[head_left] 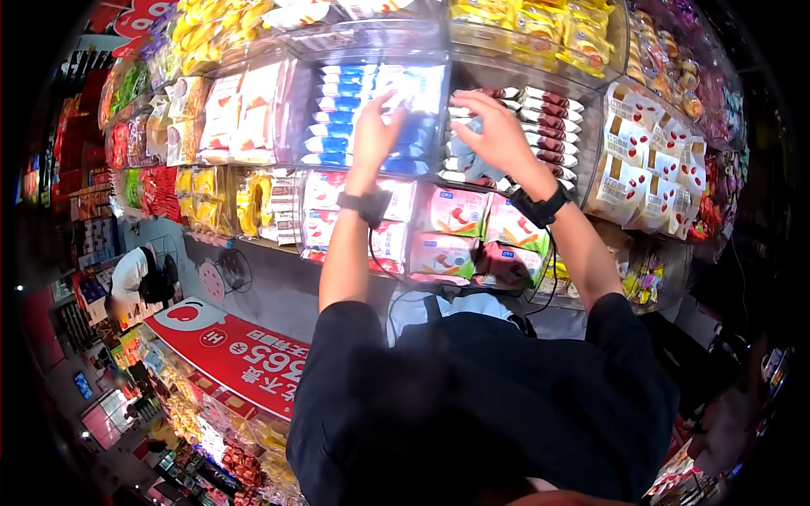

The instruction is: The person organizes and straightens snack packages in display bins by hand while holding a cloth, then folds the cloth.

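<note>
My left hand (376,142) is over the bin of blue-and-white packets (332,131), fingers apart, with nothing visible in it. To its right, glare whitens the upper part of this bin. My right hand (496,139) is at the left side of the neighbouring bin of brown-and-white wrapped bars (550,126). It has a crumpled grey-blue cloth (479,162) under its palm and thumb, and the cloth hangs over some of the bars. A clear divider (443,118) stands between the two bins. Both wrists wear black bands.
Pink-and-white packs (447,221) fill bins nearer my body. Cherry-printed packs (645,164) lie at the right, yellow packets (540,25) at the top. Thin dark cables hang from both wrists. A red sign (232,354) and a person in white (131,274) are at the left.
</note>
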A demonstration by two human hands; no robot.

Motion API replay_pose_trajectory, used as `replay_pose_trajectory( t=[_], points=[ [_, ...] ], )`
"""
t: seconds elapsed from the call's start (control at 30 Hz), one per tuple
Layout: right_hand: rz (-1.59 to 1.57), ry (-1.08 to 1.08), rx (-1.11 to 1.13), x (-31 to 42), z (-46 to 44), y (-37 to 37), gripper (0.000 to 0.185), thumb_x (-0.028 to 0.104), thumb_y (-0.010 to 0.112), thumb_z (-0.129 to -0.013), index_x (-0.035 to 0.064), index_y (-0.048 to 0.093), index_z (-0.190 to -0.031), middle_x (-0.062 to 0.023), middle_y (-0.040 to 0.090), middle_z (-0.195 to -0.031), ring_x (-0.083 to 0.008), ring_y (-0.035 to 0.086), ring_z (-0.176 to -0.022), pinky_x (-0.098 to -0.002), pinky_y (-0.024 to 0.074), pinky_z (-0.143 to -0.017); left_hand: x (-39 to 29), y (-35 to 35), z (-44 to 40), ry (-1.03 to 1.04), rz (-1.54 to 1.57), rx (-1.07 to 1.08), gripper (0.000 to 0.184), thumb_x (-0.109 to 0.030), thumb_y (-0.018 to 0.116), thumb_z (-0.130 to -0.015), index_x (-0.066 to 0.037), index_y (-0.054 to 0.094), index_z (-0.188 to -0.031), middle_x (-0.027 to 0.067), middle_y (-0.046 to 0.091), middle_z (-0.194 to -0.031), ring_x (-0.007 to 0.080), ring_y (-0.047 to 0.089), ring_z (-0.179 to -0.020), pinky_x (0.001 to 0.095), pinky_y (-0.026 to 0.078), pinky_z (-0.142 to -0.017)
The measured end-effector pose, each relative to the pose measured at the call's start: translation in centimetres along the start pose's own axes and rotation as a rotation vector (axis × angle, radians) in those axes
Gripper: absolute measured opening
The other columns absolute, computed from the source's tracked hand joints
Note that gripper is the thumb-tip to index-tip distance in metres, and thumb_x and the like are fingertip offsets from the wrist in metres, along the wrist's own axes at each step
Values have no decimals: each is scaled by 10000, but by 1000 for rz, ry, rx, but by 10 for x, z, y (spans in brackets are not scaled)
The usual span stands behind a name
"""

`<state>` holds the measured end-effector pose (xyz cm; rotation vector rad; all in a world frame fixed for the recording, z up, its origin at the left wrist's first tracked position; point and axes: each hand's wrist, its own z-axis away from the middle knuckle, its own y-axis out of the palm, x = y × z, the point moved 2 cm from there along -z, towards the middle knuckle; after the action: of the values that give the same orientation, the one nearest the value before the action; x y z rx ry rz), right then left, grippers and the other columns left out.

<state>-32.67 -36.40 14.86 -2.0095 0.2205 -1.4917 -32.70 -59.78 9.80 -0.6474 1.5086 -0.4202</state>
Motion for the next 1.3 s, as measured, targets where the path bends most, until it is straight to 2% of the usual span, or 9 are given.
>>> replay_pose_trajectory(
  t=[0.17, 0.3, 0.57, 0.7, 0.83, 0.9, 1.03, 1.17, 1.3],
  points=[
    [115, 121, 107, 5, -40, 83, 693, 321, 660, -836, -67, 444, -1368, -307, 417, -1410, -384, 429, -1324, -377, 359, -1093, 37, -7, -59, -6, -64, 100, 660, -341, 676, -833, 77, 502, -1313, 293, 594, -1231, 381, 593, -1150, 393, 455, -983],
    [119, 425, 179, 15, -72, 120, 780, 366, 644, -815, -125, 401, -1370, -431, 314, -1406, -448, 379, -1341, -387, 345, -1100, 38, -7, -72, -138, 55, 149, 792, -346, 754, -744, 104, 463, -1327, 253, 675, -1060, 322, 678, -975, 367, 518, -868],
    [275, 318, 182, 21, -57, 129, 619, 260, 686, -787, 40, 522, -1342, -204, 459, -1426, -334, 596, -1134, -384, 466, -975, 107, -6, -59, -149, 211, 199, 627, -154, 849, -668, 91, 572, -1175, 134, 691, -961, 186, 671, -800, 313, 545, -674],
    [346, 75, 91, 51, -67, 111, 483, 205, 694, -785, 103, 613, -1250, -155, 619, -1246, -328, 648, -1002, -392, 516, -860, 68, -70, -25, 78, 531, 394, 517, -78, 790, -708, 27, 596, -1176, 174, 655, -1083, 257, 647, -987, 360, 497, -875],
    [480, -11, 162, 57, -59, 121, 377, 240, 707, -801, 86, 655, -1141, -129, 664, -1116, -329, 655, -949, -400, 529, -792, 62, -108, -16, 400, 93, 346, 477, -151, 771, -791, -1, 598, -1209, 115, 643, -1096, 207, 605, -975, 335, 484, -892],
    [601, 99, 58, 70, -55, 113, 349, 255, 707, -811, 86, 664, -1114, -126, 669, -1081, -322, 657, -945, -390, 532, -777, 75, -116, -13, 298, 283, 287, 436, -196, 724, -834, -9, 608, -1211, 161, 642, -1155, 284, 614, -1093, 366, 476, -924],
    [619, 229, -342, 86, -45, 86, 298, 241, 714, -823, 84, 664, -1071, -92, 661, -974, -304, 659, -848, -376, 528, -729, 108, -117, 15, 184, -257, 444, 292, -247, 607, -885, -45, 656, -1091, 139, 639, -1132, 339, 596, -1050, 441, 473, -910],
    [520, 354, -93, 81, -46, 102, 317, 251, 719, -821, 74, 663, -1079, -102, 661, -977, -308, 659, -849, -370, 520, -728, 126, -109, 43, 427, -290, 241, 200, -208, 590, -882, -59, 682, -979, 103, 645, -1064, 314, 593, -974, 419, 478, -870],
    [444, 95, -65, 82, -61, 144, 364, 256, 698, -823, 83, 657, -1140, -117, 675, -1084, -320, 666, -907, -385, 534, -779, 125, -117, 41, 370, -243, 293, 233, -217, 598, -892, -49, 673, -1036, 117, 648, -1060, 316, 595, -995, 422, 474, -885]
  ],
)
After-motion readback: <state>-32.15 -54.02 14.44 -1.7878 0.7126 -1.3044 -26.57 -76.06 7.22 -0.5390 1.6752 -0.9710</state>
